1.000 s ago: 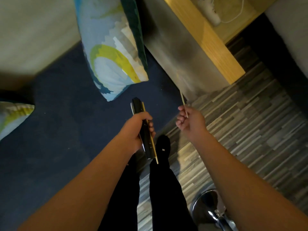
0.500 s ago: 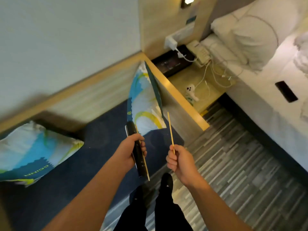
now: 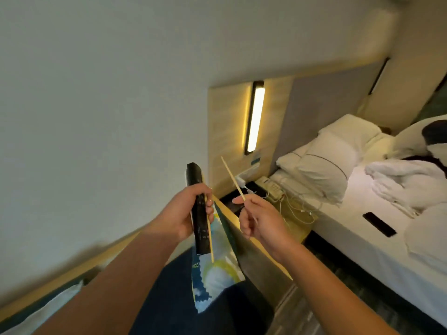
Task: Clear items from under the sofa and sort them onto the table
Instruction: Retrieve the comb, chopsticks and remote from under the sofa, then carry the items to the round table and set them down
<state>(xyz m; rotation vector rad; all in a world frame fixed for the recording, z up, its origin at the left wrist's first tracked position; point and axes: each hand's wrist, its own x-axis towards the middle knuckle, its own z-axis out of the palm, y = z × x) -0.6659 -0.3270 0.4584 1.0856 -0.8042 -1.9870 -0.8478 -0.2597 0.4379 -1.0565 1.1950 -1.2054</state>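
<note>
Left hand (image 3: 180, 217) is wrapped around a black remote (image 3: 198, 213) and a thin wooden stick (image 3: 209, 234) pressed against it. Right hand (image 3: 260, 222) pinches a second stick (image 3: 232, 178) (tip raised). Both are held over the blue sofa (image 3: 174, 301), near a patterned cushion (image 3: 215, 274).

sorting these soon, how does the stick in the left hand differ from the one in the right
The left hand presses its chopstick flat against a black remote; the right hand holds its chopstick alone. The left chopstick sticks out mostly below the hand, the right one mostly above, tilted left. Both are thin, pale and wooden-looking.
</note>
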